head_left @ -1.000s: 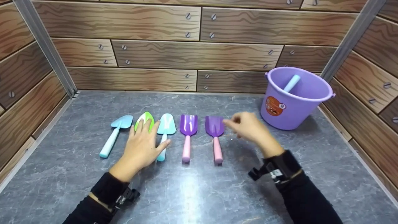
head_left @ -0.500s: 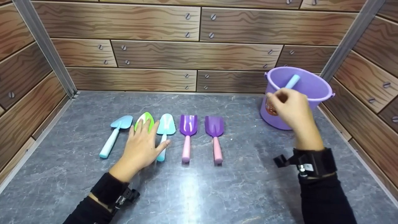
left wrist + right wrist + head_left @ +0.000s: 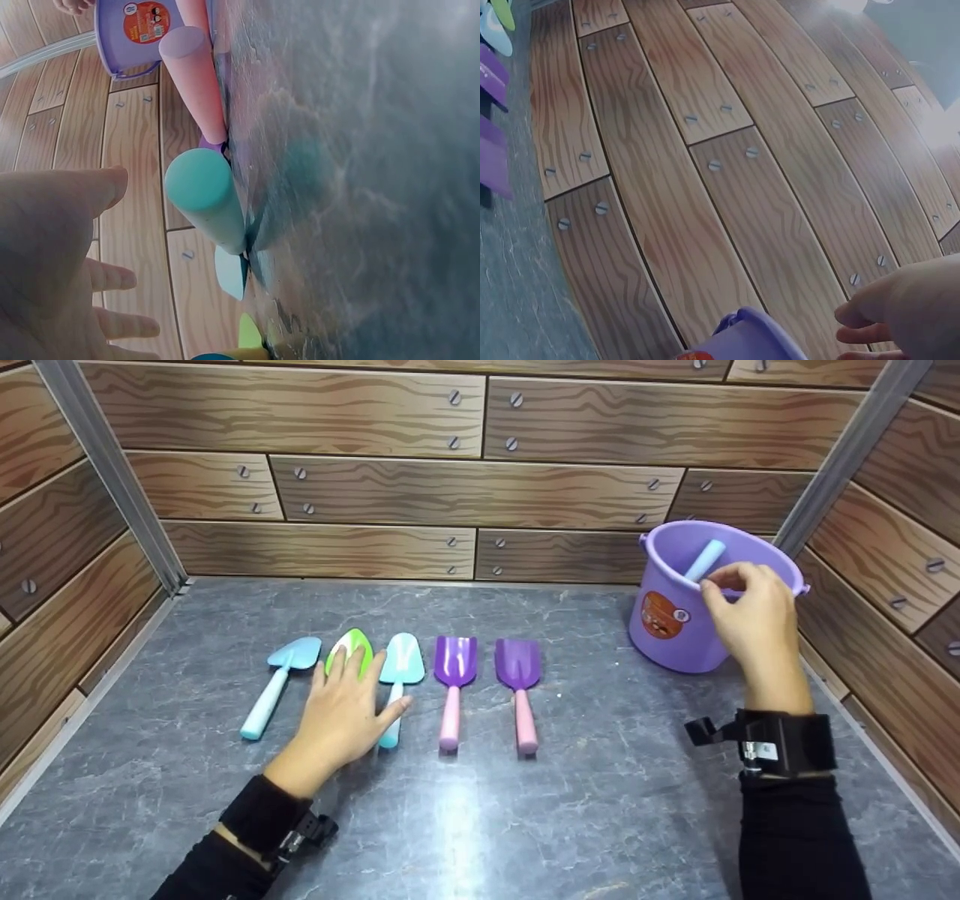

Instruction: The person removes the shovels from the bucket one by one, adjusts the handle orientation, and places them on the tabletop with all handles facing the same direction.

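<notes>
My left hand (image 3: 337, 716) is held over a green trowel (image 3: 360, 641), fingers straight and spread. The left wrist view shows its palm holding nothing, beside a turquoise handle end (image 3: 199, 180). Most of the green trowel is hidden under the hand. My right hand (image 3: 761, 619) is at the front rim of a purple bucket (image 3: 697, 634), fingers loosely bent, nothing between thumb and fingers. A light blue handle (image 3: 703, 561) sticks up inside the bucket. In the right wrist view the fingertips (image 3: 855, 309) appear right of the bucket's rim (image 3: 769, 337).
Left of the left hand lies a light blue trowel (image 3: 266, 701); another light blue one (image 3: 403, 660) lies at its right. Two purple scoops with pink handles (image 3: 455, 664) continue the row. Wood-patterned walls (image 3: 375, 487) enclose the grey marbled table (image 3: 570, 817) at back and sides.
My right hand has moved from beside the rightmost purple scoop, rightward and back to the bucket's rim. The left hand, the row of tools and the bucket have stayed in place.
</notes>
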Motion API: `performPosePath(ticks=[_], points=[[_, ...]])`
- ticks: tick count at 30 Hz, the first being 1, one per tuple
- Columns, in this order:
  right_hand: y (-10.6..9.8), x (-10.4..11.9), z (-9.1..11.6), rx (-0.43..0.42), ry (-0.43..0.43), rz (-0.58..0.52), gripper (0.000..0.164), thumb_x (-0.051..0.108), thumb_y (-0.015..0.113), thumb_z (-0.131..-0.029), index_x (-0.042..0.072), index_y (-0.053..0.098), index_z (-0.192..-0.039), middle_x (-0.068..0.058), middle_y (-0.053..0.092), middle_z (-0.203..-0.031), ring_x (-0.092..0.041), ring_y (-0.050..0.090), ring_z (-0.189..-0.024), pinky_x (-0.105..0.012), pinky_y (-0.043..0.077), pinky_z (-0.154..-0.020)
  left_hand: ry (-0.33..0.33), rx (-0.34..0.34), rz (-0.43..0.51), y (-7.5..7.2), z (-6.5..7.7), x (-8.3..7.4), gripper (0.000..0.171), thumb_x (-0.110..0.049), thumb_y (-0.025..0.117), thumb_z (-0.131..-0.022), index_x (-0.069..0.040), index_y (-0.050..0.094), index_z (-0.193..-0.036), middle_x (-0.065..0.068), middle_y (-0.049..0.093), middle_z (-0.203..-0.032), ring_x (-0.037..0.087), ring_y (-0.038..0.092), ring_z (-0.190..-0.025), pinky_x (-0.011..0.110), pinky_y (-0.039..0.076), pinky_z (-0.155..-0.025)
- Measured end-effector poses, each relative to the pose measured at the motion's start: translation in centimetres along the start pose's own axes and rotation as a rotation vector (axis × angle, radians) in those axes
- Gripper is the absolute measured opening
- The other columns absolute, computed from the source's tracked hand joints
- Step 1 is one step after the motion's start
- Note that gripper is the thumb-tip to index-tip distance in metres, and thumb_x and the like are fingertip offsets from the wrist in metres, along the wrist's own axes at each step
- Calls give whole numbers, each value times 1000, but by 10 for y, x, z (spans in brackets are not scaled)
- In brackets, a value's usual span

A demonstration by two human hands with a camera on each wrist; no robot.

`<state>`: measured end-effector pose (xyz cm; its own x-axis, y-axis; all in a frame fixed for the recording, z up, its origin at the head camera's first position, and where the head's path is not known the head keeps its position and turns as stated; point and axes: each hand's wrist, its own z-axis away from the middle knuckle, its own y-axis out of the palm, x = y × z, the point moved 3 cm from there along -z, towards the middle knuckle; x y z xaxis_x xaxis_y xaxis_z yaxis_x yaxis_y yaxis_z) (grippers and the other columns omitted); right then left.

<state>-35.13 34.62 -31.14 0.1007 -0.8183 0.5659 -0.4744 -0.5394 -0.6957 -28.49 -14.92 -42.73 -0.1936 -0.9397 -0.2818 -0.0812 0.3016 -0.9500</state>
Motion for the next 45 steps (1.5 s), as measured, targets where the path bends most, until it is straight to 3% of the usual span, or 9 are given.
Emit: performPosePath(ticks=[11,17,23,31,37,41,45], points=[[3,-5,-8,-54,6,41,32,16,63,-116,-6,76,-136,-34,69,-144,-58,58,-148,-73,44,-128,-22,9,7,-4,1,1,85,-54,64,-119,-2,40,-181,36,31,-189,62,21,-179,81,17,-146],[2,-12,-21,-59,-55,61,30,10,65,-112,-10,75,-132,-37,70,-140,-60,57,-146,-71,40,-131,-20,12,17,-3,0,0,84,-55,63,-119,-4,40,-181,35,31,-189,61,22,-179,82,19,-145],[3,-9,-52,93,-150,170,34,11,63,-109,-13,72,-131,-42,65,-136,-63,57,-139,-76,42,-127,-27,10,23,-5,0,2,85,-55,63,-118,-3,39,-182,35,30,-190,61,20,-180,82,17,-146],[-7,-11,-78,288,-122,359,43,18,63,-106,-10,67,-138,-41,57,-136,-66,58,-130,-82,48,-114,-21,17,29,-5,0,1,84,-53,64,-119,-2,40,-181,36,31,-189,61,21,-180,82,18,-145],[-14,-13,-97,414,-93,367,52,24,65,-113,-14,60,-148,-48,53,-148,-70,52,-139,-84,42,-124,-18,11,17,-4,-1,1,84,-53,64,-118,-2,40,-181,36,31,-189,62,22,-179,82,18,-145],[-20,-15,-107,448,-79,372,56,25,61,-115,-15,55,-154,-50,47,-154,-69,44,-148,-84,36,-130,-17,14,14,-4,-2,2,84,-54,63,-118,-3,40,-181,35,31,-189,62,21,-179,82,18,-145],[-19,-21,-116,479,-120,382,56,23,62,-114,-16,55,-153,-50,48,-150,-67,44,-145,-83,37,-128,-20,22,17,-3,-2,2,85,-55,63,-119,-3,39,-181,35,30,-189,62,21,-179,82,18,-145]])
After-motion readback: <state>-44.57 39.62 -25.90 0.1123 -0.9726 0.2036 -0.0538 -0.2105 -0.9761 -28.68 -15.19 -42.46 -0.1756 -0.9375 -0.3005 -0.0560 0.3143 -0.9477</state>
